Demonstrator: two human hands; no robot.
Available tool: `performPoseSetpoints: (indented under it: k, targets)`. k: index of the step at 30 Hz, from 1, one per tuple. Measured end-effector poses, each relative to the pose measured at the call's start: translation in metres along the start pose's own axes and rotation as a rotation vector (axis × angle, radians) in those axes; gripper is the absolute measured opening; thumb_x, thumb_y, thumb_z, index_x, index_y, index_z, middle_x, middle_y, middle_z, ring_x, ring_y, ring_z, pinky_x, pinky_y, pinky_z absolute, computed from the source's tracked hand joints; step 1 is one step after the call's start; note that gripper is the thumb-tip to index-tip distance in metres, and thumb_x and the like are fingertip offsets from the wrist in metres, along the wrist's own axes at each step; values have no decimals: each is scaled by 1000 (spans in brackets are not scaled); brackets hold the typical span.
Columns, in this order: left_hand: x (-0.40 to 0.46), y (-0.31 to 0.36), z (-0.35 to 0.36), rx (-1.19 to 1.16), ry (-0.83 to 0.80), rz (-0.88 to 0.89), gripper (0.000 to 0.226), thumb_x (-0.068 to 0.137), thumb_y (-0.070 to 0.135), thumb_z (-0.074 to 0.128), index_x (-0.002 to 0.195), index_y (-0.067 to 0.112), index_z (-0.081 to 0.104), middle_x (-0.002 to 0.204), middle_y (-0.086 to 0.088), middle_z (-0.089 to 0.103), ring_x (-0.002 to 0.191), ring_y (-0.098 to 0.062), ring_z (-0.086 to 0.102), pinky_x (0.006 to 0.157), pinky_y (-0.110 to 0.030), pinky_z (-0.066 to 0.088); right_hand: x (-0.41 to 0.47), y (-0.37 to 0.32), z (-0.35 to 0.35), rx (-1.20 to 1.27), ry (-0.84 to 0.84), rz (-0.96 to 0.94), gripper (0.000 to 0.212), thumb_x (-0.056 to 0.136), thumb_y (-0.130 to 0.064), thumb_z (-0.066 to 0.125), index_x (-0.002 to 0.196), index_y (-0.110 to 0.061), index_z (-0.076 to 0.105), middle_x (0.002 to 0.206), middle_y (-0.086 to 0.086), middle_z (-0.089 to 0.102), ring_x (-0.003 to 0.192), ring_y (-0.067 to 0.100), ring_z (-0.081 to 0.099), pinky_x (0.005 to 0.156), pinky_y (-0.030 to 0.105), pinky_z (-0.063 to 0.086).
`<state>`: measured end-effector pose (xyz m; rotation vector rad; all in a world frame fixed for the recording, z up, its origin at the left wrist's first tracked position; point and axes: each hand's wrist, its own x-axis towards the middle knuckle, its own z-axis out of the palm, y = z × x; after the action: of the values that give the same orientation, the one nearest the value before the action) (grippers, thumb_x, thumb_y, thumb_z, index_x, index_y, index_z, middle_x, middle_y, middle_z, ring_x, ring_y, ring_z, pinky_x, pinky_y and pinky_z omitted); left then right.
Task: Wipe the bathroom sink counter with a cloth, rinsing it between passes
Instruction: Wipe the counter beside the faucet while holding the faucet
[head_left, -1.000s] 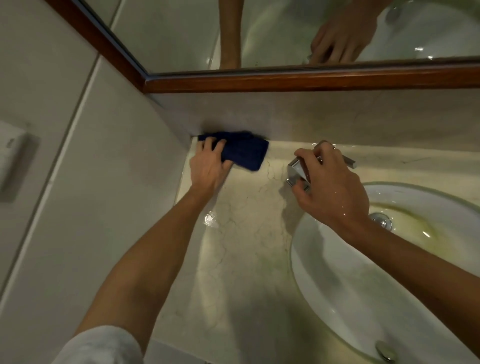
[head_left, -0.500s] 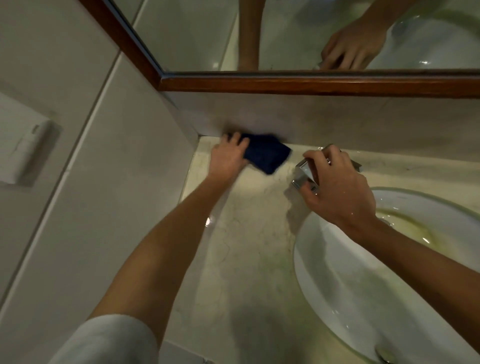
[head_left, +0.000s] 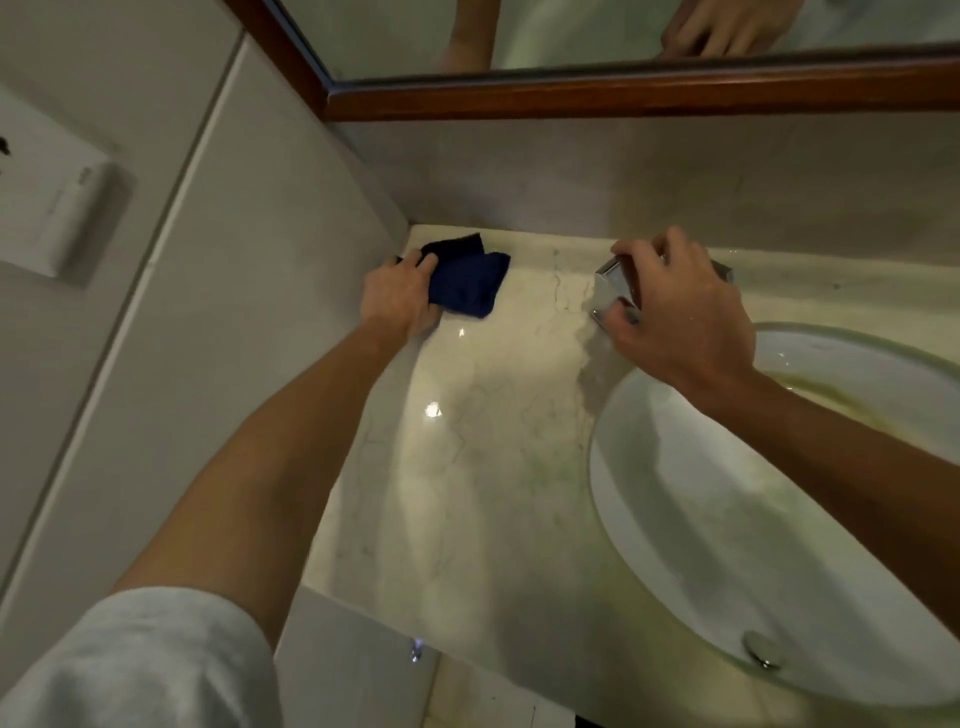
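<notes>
Head cam: person's left hand (head_left: 397, 299) grips a dark blue cloth (head_left: 464, 283) bunched in the counter's (head_left: 498, 447) back-left corner, near the wall. Right hand (head_left: 675, 317) curls round the chrome tap (head_left: 613, 291), apparently bracing; fingers hide most of the fixture, so whether it's a handle is unclear. Basin (head_left: 675, 519) sits to the right w/ drain (head_left: 761, 649) at its near edge. Risk: the wadded cloth may skip the corner seam, leaving grime; the braced hand could knock the tap on.
</notes>
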<state>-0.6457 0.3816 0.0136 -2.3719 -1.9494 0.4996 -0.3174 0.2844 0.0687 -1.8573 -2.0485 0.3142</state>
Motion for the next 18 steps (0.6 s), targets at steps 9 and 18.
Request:
performPoseSetpoints:
  k: [9, 18]
  targets:
    - [-140, 1, 30, -29, -41, -129, 47, 84, 29, 70, 126, 13, 54, 116, -8, 63, 103, -35, 61, 63, -40, 49, -2, 0, -8, 21, -42, -23, 51, 91, -34, 64, 136, -15, 49, 125, 16, 49, 115, 33, 53, 84, 46, 54]
    - [-303, 6, 70, -138, -168, -424, 40, 88, 26, 64, 122, 9, 51, 114, -11, 62, 91, -37, 63, 65, -43, 51, 0, 1, -9, 19, -58, -43, 49, 91, -33, 64, 133, -12, 50, 128, 19, 48, 117, 38, 51, 87, 51, 52]
